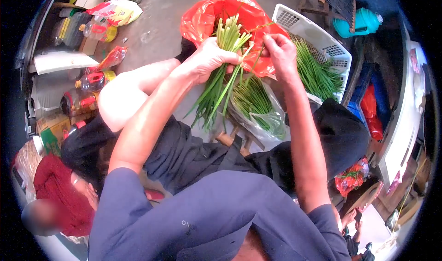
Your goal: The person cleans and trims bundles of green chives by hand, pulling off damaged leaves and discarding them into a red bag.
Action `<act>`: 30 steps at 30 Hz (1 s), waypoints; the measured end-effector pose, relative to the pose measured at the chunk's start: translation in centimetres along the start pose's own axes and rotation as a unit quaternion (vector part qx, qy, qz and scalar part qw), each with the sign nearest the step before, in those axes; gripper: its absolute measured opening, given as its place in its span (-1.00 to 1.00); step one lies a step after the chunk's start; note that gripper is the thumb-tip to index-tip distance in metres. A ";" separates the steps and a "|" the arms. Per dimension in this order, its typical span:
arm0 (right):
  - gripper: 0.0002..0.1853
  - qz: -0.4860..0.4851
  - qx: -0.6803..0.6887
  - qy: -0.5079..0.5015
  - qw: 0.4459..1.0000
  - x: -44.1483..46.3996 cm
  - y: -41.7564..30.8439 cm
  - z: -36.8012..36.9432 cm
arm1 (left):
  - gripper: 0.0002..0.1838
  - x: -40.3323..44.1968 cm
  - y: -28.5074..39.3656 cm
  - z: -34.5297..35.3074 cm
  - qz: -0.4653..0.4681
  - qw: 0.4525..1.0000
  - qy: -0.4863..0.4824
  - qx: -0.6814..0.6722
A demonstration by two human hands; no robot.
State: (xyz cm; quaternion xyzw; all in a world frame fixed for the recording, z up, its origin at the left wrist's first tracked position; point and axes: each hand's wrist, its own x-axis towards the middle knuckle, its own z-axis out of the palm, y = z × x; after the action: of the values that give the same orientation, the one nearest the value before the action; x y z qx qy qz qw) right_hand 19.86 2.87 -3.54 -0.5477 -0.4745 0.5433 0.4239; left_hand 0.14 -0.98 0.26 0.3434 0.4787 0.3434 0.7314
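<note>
My left hand (209, 60) is closed around a bunch of chives (225, 37). The pale cut ends point up and away from me, and the green leaves hang down below the fist. At the right of the bunch, my right hand (280, 53) has its thumb and fingers pinched on a thin chive stalk. Behind both hands is a red plastic bag (200, 19), its mouth gaping. Under them, between my knees, more chives (253, 97) lie in a clear plastic bag (278, 118).
A white slotted basket (343, 58) with more chives (315, 72) stands at the right. Oil bottles (99, 32) line the left side. A turquoise jug (357, 23) is at the back right. A person in a dark red sleeve (57, 187) is at the lower left.
</note>
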 end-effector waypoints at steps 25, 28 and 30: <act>-0.76 0.061 0.081 -0.129 0.986 -1.7 -0.9 1.7 | -0.82 0.7 -0.9 0.2 0.006 0.999 0.003 -0.031; -0.76 0.052 0.068 -0.126 0.988 -2.0 -0.8 1.9 | -0.80 0.8 -0.9 0.2 0.000 0.999 0.014 -0.032; -0.75 0.052 0.069 -0.126 0.988 -2.2 -0.9 2.0 | -0.80 1.0 -0.9 0.0 -0.005 0.999 0.001 -0.033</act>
State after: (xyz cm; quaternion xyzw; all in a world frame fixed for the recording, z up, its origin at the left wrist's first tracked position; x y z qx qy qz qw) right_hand 17.91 0.82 -2.38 -0.4684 -0.4564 0.6610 0.3680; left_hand 0.57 -0.66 -0.94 0.3162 0.4691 0.3562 0.7437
